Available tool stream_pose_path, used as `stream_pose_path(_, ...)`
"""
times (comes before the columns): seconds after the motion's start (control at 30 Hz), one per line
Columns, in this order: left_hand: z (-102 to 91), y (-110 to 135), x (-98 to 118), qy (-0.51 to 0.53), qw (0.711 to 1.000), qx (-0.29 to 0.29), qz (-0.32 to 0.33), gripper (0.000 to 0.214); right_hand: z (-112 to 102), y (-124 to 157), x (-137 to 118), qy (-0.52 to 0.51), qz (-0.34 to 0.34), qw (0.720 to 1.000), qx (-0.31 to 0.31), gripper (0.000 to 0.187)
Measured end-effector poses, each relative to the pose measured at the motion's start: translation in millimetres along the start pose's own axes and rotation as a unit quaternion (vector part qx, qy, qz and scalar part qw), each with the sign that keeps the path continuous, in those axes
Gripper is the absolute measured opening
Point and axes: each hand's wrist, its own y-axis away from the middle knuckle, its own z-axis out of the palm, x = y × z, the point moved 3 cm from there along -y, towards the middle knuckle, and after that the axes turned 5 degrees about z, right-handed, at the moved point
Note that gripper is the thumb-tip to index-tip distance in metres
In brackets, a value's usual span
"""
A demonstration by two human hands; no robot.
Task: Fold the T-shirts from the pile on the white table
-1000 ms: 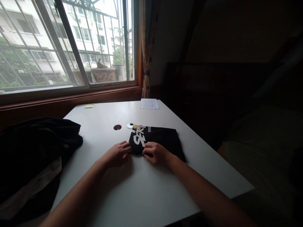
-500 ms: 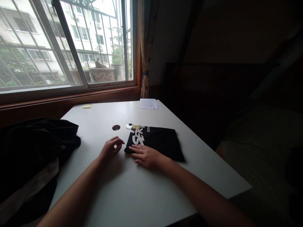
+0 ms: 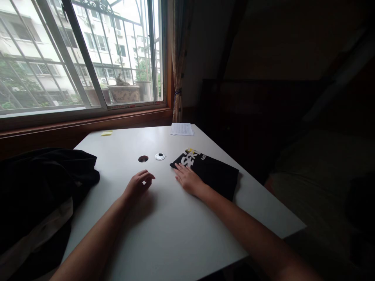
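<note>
A folded black garment (image 3: 211,171) with white and yellow lettering lies on the white table (image 3: 164,234), toward its right edge. My right hand (image 3: 189,180) lies flat with fingers stretched out, its fingertips on the garment's near left edge. My left hand (image 3: 138,185) rests on the bare tabletop to the left, fingers loosely curled and apart, holding nothing.
A heap of dark clothes (image 3: 38,191) covers the table's left side. A round hole (image 3: 143,159) and a white disc (image 3: 159,156) sit mid-table. A paper sheet (image 3: 182,129) and a yellow note (image 3: 106,133) lie near the window. The table's right edge drops into a dark area.
Both hands were pinching the garment's near edge. My left hand let go and drew back. My right hand flattened and slid the folded garment to the right, turning it slightly.
</note>
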Motion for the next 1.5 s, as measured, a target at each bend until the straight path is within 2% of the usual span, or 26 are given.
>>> stream_pose_path(0.23,1.8,-1.0,2.5,0.012,1.000,-0.017,-0.003,0.022,-2.0,-16.3,65.8,0.025,0.196,0.980,-0.016,0.057)
stream_pose_path(0.4,3.7,-0.1,-0.3,0.005,0.999,-0.032,0.005,0.023,-4.1,-23.4,96.4,0.033,0.252,0.967,-0.033,0.062)
stream_pose_path(0.57,5.5,0.2,-1.0,-0.001,0.999,-0.048,0.008,0.023,-0.9,-32.8,107.4,0.033,0.295,0.953,-0.054,0.066)
stream_pose_path(1.0,6.4,1.5,-3.3,0.005,0.998,-0.053,0.024,0.023,-1.0,-48.8,111.7,0.039,0.324,0.944,-0.058,0.068)
stream_pose_path(1.37,11.5,3.5,-7.2,-0.017,0.996,-0.073,0.038,0.025,-2.6,-5.8,93.0,0.043,0.229,0.971,-0.062,0.078)
stream_pose_path(1.5,9.6,2.7,-3.0,-0.026,0.997,-0.074,0.029,0.024,-2.7,-1.6,90.5,0.043,0.228,0.970,-0.065,0.080)
